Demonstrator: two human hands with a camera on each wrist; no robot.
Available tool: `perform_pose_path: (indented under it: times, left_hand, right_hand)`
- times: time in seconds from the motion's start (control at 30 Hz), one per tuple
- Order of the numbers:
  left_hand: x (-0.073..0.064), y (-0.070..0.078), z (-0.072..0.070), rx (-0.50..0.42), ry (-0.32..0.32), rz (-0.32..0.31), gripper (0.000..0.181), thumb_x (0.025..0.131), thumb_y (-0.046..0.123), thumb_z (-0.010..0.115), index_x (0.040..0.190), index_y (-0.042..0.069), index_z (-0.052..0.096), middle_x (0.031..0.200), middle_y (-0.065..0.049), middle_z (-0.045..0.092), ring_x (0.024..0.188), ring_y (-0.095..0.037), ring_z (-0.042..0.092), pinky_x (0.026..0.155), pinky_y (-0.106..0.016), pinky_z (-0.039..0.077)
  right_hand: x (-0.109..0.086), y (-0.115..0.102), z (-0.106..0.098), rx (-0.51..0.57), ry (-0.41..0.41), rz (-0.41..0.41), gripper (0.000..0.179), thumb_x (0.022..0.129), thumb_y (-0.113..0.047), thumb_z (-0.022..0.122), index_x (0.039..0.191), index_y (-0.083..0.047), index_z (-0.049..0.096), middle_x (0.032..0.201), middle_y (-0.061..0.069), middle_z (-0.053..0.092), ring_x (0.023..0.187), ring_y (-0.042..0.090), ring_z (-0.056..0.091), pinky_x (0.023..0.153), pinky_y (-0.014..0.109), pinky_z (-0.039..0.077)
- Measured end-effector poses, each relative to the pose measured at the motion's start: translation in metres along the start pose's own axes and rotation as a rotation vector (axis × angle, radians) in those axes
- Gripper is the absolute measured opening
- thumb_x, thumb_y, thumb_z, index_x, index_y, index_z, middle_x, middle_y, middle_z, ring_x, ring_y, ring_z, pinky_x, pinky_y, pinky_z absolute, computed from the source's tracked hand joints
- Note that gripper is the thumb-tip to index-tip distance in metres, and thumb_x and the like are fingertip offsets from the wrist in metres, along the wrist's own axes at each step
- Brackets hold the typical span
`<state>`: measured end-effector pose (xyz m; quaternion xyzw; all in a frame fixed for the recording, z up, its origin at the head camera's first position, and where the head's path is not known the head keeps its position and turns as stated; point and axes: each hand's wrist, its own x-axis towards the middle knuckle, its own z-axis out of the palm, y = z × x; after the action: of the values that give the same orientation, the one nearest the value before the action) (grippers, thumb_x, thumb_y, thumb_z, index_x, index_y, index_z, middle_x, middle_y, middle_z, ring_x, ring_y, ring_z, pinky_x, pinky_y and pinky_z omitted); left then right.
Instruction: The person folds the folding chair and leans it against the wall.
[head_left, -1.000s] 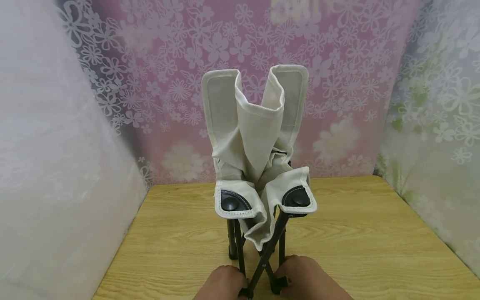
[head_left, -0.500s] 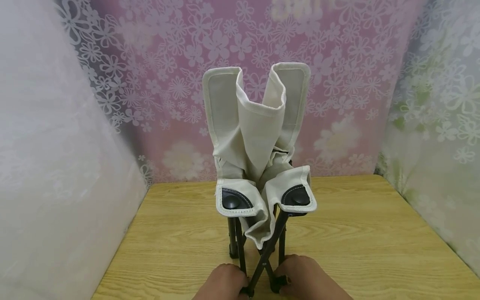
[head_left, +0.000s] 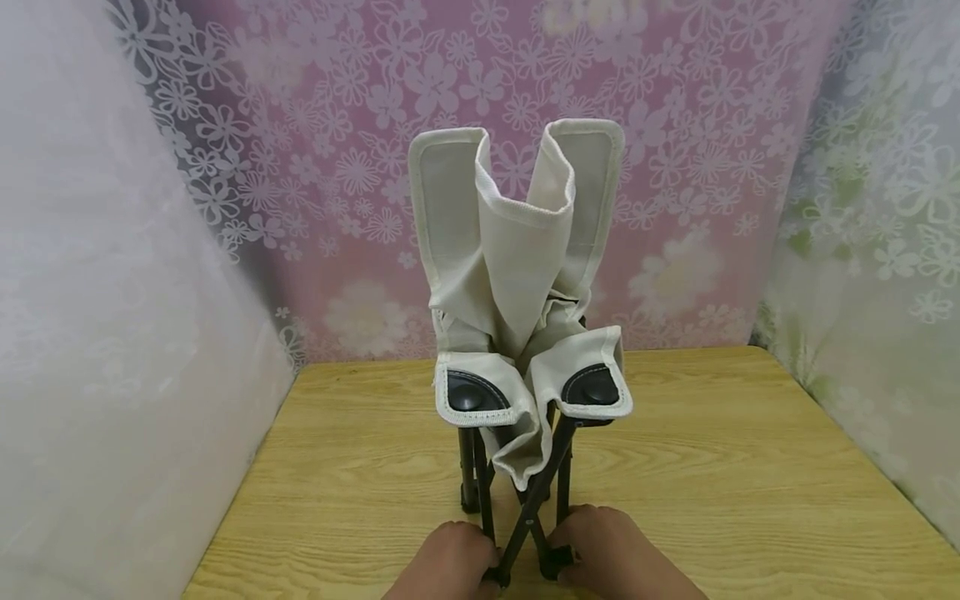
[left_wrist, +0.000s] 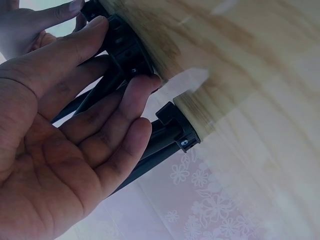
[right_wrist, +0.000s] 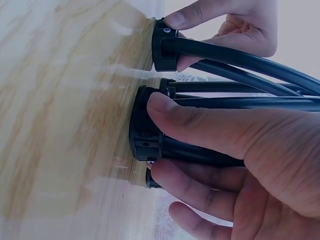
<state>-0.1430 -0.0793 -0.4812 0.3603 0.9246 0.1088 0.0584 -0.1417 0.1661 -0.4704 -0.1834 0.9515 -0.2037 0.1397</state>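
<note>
A small folding chair (head_left: 525, 250) with a cream canvas seat and back stands upright, partly folded, at the middle of the table. Its thin black legs cross below the sagging fabric. My left hand (head_left: 453, 558) holds the black plastic foot (left_wrist: 125, 47) of the near left leg, thumb on one side and fingers on the other. Across from it, my right hand (head_left: 603, 550) pinches the near right foot (right_wrist: 145, 125) between thumb and fingers. Both feet are close together, low by the tabletop. In the head view, the hands partly hide the lower leg ends.
The wood-grain table (head_left: 337, 467) extends to both sides of the chair. A pink flower-printed curtain (head_left: 337, 167) hangs behind it. Pale sheeting (head_left: 112, 333) borders the left side, and a flowered sheet (head_left: 870, 250) the right.
The chair and both hands appear slightly higher in the head view, and the table edge has shifted up a little too. Both hands keep their hold on the feet.
</note>
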Motion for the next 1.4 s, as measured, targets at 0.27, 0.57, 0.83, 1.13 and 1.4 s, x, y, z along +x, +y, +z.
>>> perform_pose_path:
  times: [0.27,0.57,0.83,1.13,1.4]
  left_hand:
    - [0.0027,0.0005,0.0003,-0.013,-0.004,-0.012,0.019,0.077,0.022,0.089,0.068,0.021,0.072,0.060,0.015,0.057,0.057,0.003,0.047,0.056,-0.014,0.037]
    - [0.0041,0.0000,0.0015,-0.016,0.026,-0.007,0.020,0.076,0.021,0.089,0.066,0.021,0.072,0.059,0.015,0.056,0.056,0.002,0.046,0.055,-0.015,0.036]
    - [0.0054,0.0013,0.0014,-0.011,0.031,-0.028,0.023,0.076,0.023,0.090,0.065,0.022,0.070,0.058,0.015,0.054,0.055,0.001,0.045,0.055,-0.016,0.037]
    - [0.0056,-0.0002,0.0007,-0.011,0.048,-0.012,0.024,0.076,0.023,0.089,0.064,0.022,0.069,0.058,0.015,0.053,0.055,0.001,0.044,0.055,-0.016,0.036]
    - [0.0044,-0.0002,-0.0016,-0.009,0.078,0.002,0.024,0.075,0.025,0.090,0.064,0.023,0.069,0.060,0.015,0.054,0.056,0.001,0.044,0.056,-0.016,0.036]
  right_hand:
    - [0.0014,0.0003,0.0005,-0.032,0.008,-0.012,0.022,0.075,-0.021,0.094,0.095,-0.020,0.086,0.090,-0.009,0.076,0.079,0.004,0.063,0.070,0.031,0.055]
    - [0.0029,0.0026,0.0012,-0.076,0.057,-0.087,0.018,0.072,-0.020,0.094,0.086,-0.023,0.083,0.078,-0.016,0.071,0.068,-0.001,0.052,0.061,0.026,0.047]
    - [0.0037,0.0043,0.0019,-0.089,0.074,-0.123,0.018,0.072,-0.022,0.095,0.084,-0.026,0.082,0.073,-0.019,0.066,0.065,-0.001,0.046,0.058,0.026,0.042]
    - [0.0041,0.0028,0.0006,-0.081,0.064,-0.089,0.019,0.072,-0.020,0.095,0.089,-0.022,0.084,0.077,-0.017,0.070,0.067,-0.001,0.049,0.059,0.026,0.044]
    - [0.0044,0.0034,0.0009,-0.087,0.098,-0.120,0.021,0.070,-0.022,0.096,0.087,-0.025,0.084,0.078,-0.019,0.071,0.069,-0.002,0.051,0.060,0.026,0.045]
